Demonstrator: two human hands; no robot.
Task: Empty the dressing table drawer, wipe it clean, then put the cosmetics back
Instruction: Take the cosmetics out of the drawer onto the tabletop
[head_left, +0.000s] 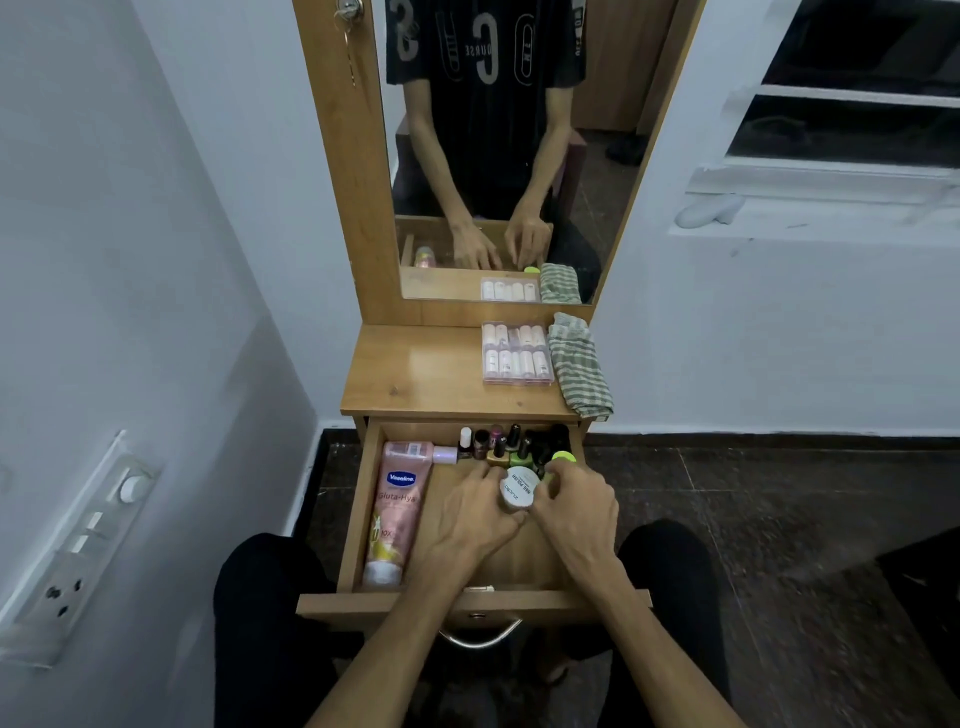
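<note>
The wooden drawer (363, 525) is pulled out towards me. A pink Vaseline lotion tube (397, 512) lies along its left side. Several small nail polish bottles (506, 444) stand in a row at the back. My left hand (475, 512) and my right hand (574, 506) are both inside the drawer, fingers around a small round white jar (517, 487) labelled nail polish. A neon green cap (563, 458) shows just behind my right fingers.
On the dressing table top (415, 374) lie a clear pink box of small tubes (516, 354) and a green striped cloth (579, 366). The mirror (493, 156) rises behind. A wall with a switch panel (88, 540) is on the left; my knees flank the drawer.
</note>
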